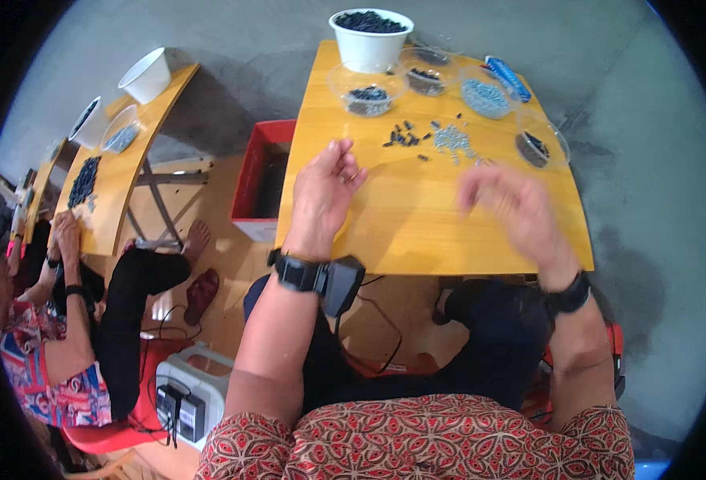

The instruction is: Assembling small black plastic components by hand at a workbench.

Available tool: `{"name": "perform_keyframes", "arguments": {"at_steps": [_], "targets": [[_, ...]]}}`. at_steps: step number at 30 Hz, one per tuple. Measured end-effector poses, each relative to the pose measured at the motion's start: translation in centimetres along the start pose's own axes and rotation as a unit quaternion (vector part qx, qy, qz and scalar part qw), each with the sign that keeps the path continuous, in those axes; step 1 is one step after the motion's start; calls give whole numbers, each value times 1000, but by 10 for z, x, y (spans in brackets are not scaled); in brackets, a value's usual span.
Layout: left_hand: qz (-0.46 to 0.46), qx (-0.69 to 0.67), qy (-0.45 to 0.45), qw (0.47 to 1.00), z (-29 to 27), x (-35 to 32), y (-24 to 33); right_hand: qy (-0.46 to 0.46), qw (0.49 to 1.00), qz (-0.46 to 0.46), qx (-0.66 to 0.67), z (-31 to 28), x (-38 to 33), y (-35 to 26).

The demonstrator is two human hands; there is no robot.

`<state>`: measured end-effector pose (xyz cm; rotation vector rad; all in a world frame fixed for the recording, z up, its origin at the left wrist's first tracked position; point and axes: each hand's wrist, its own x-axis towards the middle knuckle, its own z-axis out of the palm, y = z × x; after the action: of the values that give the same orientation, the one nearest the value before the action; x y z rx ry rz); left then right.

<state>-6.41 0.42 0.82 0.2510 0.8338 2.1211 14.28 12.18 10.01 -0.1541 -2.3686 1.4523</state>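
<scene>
My left hand (pixel 326 186) is over the left side of the yellow table (pixel 401 232), its fingers curled in toward the thumb. Whatever they may hold is hidden or too small to make out. Motion smears my right hand (pixel 515 206), which hovers over the table's right side close to a pile of small grey-silver pieces (pixel 451 138). Left of that pile lie several loose small black pieces (pixel 405 136). Behind, clear round tubs hold dark and silvery parts (pixel 369 101), black parts (pixel 426 78) and light blue-grey pieces (pixel 487 97). Another clear tub (pixel 547 152) sits at the right edge.
A white bucket (pixel 369 50) heaped with black pieces stands at the far edge, with a blue box (pixel 507 78) to its right. A red bin (pixel 249 180) is left of the table. At a neighbouring table (pixel 121 184), another person's hands (pixel 66 236) work beside black pieces.
</scene>
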Motion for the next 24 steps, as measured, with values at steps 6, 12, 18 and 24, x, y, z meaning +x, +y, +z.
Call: {"name": "perform_keyframes", "arguments": {"at_steps": [6, 12, 18, 24], "targets": [[70, 92, -1, 993, 35, 8, -4, -269, 915, -146, 262, 133, -19, -54], [91, 75, -65, 991, 48, -3, 19, -438, 892, -23, -111, 165, -52, 14], [48, 98, -23, 994, 43, -27, -2, -302, 944, -76, 105, 103, -43, -19], [-1, 194, -47, 980, 12, -42, -59, -47, 970, -44, -234, 33, 3, 39]]}}
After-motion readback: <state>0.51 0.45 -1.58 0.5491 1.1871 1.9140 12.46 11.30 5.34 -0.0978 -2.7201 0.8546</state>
